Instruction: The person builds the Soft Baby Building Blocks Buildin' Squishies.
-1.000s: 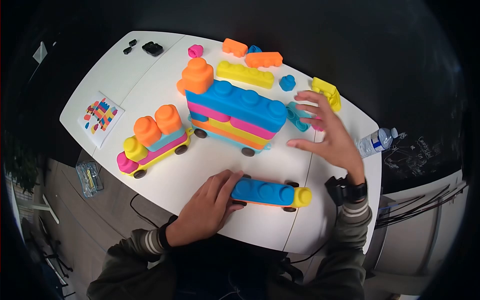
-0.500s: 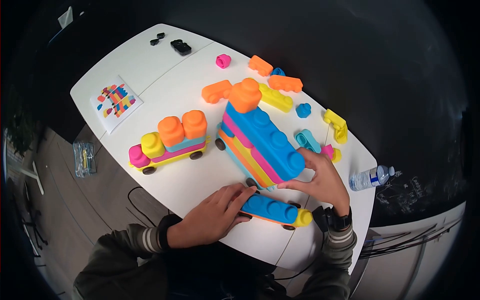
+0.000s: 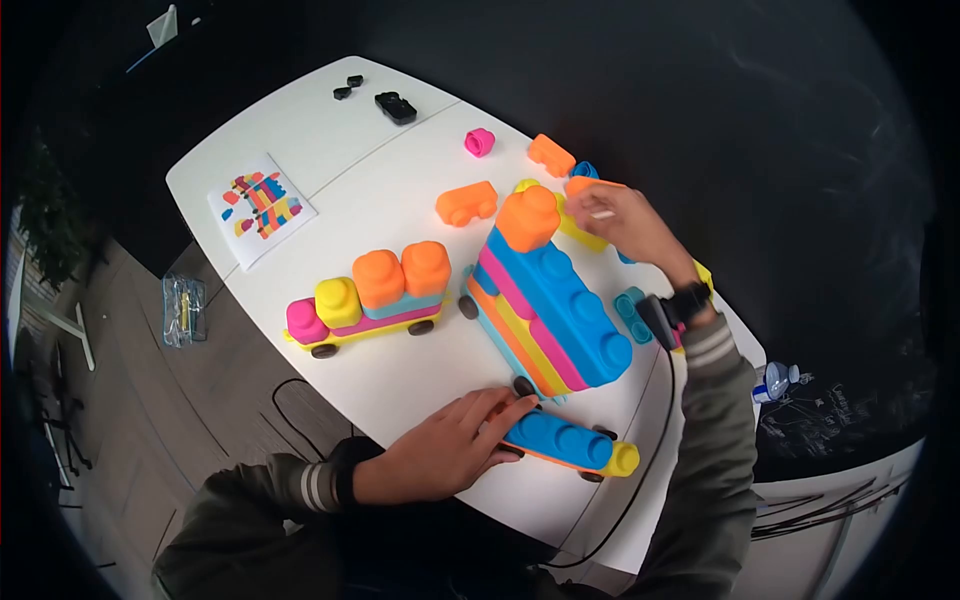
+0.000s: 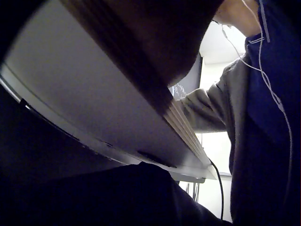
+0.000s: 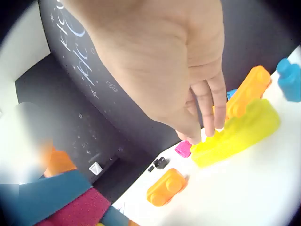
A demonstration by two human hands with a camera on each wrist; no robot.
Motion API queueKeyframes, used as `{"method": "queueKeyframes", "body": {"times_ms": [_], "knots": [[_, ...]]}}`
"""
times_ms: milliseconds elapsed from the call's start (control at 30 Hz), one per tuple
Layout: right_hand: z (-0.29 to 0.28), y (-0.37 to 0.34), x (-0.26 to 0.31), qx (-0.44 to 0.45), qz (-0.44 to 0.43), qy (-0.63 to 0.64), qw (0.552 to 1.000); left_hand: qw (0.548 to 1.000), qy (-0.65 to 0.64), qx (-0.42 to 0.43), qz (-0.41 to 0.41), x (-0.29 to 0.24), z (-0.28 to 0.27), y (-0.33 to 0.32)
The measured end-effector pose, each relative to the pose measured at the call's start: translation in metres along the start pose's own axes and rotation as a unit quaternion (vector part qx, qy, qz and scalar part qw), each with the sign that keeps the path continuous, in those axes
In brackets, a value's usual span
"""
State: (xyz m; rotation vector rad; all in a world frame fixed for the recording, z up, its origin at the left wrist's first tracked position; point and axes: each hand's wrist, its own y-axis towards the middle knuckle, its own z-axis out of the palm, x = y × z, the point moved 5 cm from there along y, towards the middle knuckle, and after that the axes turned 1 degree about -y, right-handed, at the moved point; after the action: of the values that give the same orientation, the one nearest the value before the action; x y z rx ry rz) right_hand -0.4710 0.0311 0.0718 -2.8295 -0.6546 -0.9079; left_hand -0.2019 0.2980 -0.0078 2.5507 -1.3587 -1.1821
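Note:
The left hand (image 3: 445, 445) holds the left end of a low wheeled car with a blue top (image 3: 558, 440) and a yellow knob block at its far end. Above the long yellow block (image 5: 242, 134) and beside the orange block (image 5: 249, 92) hangs the right hand (image 3: 630, 225), fingers relaxed and slightly bent, holding nothing; whether the fingertips touch the yellow block I cannot tell. Between the hands stands the tall layered car (image 3: 565, 290), an orange knob block on its back end. The left wrist view shows the table's underside and edge, not the fingers.
A third car with orange knobs (image 3: 378, 280) stands at left, near a printed picture sheet (image 3: 262, 210). An orange block (image 3: 467, 203), pink piece (image 3: 480, 142) and black parts (image 3: 396, 107) lie farther back. A bottle (image 3: 775, 382) is at right.
The right hand came down to the tall car's right end, which swung toward the person, then let go and reached away to the yellow block. The left hand stays on the low car; the head view shifted.

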Motion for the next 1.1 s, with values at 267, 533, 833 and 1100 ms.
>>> {"method": "queueKeyframes", "body": {"times_ms": [267,533,833,1100], "knots": [[0.083,0.09,0.031,0.023,-0.204,-0.082,0.975,0.999,-0.036,-0.007,-0.002,0.002,-0.003,0.002],[0.066,0.108,0.004,-0.013,-0.142,0.029,0.989,1.0,-0.022,-0.002,-0.016,0.002,-0.004,0.003],[0.031,0.132,-0.064,-0.106,0.081,0.015,0.991,1.0,-0.006,-0.016,-0.014,0.008,0.009,-0.001],[0.016,0.121,-0.059,-0.084,0.103,-0.029,0.991,1.0,0.022,-0.004,0.0,0.008,0.012,-0.003]]}}
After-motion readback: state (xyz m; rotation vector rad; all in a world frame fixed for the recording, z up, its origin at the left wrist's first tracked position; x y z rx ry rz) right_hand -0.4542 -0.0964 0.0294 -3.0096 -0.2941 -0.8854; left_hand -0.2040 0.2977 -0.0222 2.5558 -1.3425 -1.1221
